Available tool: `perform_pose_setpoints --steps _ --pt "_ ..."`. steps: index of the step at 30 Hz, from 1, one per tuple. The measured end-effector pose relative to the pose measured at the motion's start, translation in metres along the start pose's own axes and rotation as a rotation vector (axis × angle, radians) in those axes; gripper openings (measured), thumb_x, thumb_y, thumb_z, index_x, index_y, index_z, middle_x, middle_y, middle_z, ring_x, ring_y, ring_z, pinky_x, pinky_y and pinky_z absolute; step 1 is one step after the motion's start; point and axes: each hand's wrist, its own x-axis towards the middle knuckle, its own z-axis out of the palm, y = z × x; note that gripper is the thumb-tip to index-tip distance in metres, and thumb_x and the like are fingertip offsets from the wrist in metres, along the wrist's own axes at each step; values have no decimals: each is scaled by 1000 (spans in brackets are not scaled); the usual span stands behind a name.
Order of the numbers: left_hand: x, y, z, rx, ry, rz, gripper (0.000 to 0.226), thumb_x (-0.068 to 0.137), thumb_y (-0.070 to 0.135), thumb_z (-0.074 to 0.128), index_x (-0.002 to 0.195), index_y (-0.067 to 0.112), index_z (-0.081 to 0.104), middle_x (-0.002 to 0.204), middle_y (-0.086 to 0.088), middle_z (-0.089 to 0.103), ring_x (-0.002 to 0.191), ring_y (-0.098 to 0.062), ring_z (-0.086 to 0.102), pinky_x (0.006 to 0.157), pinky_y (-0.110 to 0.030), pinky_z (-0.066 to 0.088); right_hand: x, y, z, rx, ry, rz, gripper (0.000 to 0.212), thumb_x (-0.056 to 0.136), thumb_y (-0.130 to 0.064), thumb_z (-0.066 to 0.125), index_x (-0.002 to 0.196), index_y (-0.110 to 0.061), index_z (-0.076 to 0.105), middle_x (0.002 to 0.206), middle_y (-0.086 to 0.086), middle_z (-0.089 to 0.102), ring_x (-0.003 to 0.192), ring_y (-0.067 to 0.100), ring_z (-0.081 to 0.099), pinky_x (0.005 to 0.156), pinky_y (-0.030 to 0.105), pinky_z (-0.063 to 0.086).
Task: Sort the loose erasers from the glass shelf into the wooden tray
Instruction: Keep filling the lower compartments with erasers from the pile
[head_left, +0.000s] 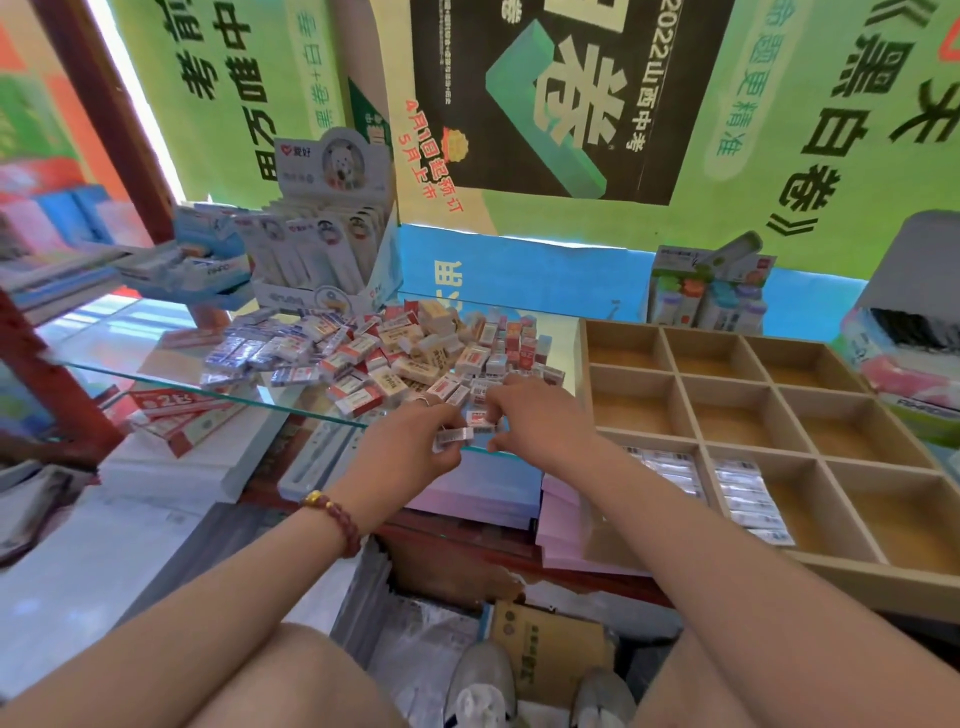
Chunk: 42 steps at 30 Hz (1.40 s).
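Head view, single frame.

- Glass shelf (156, 340): a loose pile of erasers (374, 353) sits left of centre. Wrappers are mixed: blue-and-white on the left, red-and-white and cream in the middle, and small pink ones towards the right.
- Left hand (415, 447): it is at the near edge of the shelf with fingers curled. Thumb and fingertips pinch one barcode-labelled eraser (453, 436), which is lifted just clear of the glass. A beaded bracelet (332, 514) is on the wrist.
- Right hand (537, 415): it is just beside the left hand. The fingers are bent down onto the near fringe of the pile, with the tips against a small red-and-white eraser (479, 418). Cannot tell whether they grip it or only touch it.
- Wooden tray (675, 382): it is right of the pile and divided into a grid three compartments wide and four deep. In the nearest row, the left compartment holds a row of wrapped erasers (667, 467). The middle compartment holds a second row (748, 496) lying flat along its left side.
- Behind the pile: a cardboard display box (324, 234) of stationery packs. Green printed posters (571, 130) cover the back wall.
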Motion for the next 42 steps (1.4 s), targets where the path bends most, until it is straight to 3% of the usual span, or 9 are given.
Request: perform_pose_setpoints --steps 8,13,17,22,28,32,35,38,42 --pt "-1 -2 0 -183 16 40 20 76 -1 62 89 14 64 86 0 62 80 -17 53 73 -41 50 -8 -1 2 35 99 24 18 84 -27 68 99 -20 60 105 0 64 98 19 57 78 30 41" --pt "-2 1 -2 -217 89 86 23 75 0 63 84 20 56 83 7 57 80 -14 52 73 -42 51 -16 8 -11 238 117 94 21 85 -25 60 105 -20 63 103 -3 65 95 16 59 79 29 47" --pt "-2 17 -10 -314 204 177 21 75 3 70 80 19 58 97 8 53 88 -9 54 72 -31 54 -30 16 -39 563 210 156 16 80 -28 67 91 -17 67 84 -4 65 76 9 58 69 25 47" --pt "0 55 -22 -429 291 262 20 74 4 73 81 18 61 112 14 56 109 -6 55 84 -24 49 -58 22 -63 628 271 103 12 82 -28 68 82 -16 69 71 -8 61 58 0 47 54 7 36" --pt "-1 109 -20 -720 228 192 26 76 1 74 77 21 56 94 4 65 87 -5 64 74 -17 54 -97 44 -71 853 304 129 21 84 -35 68 98 -20 65 76 -12 60 62 -4 49 57 8 39" --pt "4 146 -9 -844 178 158 30 77 5 74 77 24 50 85 3 62 82 -5 64 68 -20 54 -129 73 -78 1055 213 150 24 80 -24 73 101 -29 60 93 -10 66 81 1 62 75 15 50" --pt "10 171 6 -860 165 176 31 76 13 75 79 27 48 79 15 56 76 4 57 67 -16 49 -146 90 -81 1144 258 168 27 83 -14 69 107 -22 61 96 -5 68 71 9 63 67 25 54" --pt "19 191 17 -926 153 141 31 74 20 78 83 25 48 84 7 60 77 -1 61 71 -19 51 -157 106 -84 1232 280 202 27 87 -12 64 111 -25 60 93 -5 67 71 11 63 67 29 57" --pt "25 211 31 -889 149 221 34 76 15 76 84 28 46 85 11 55 80 0 57 73 -14 47 -167 131 -84 1182 366 221 25 85 -11 66 104 -27 63 90 -5 66 66 8 62 59 21 53"
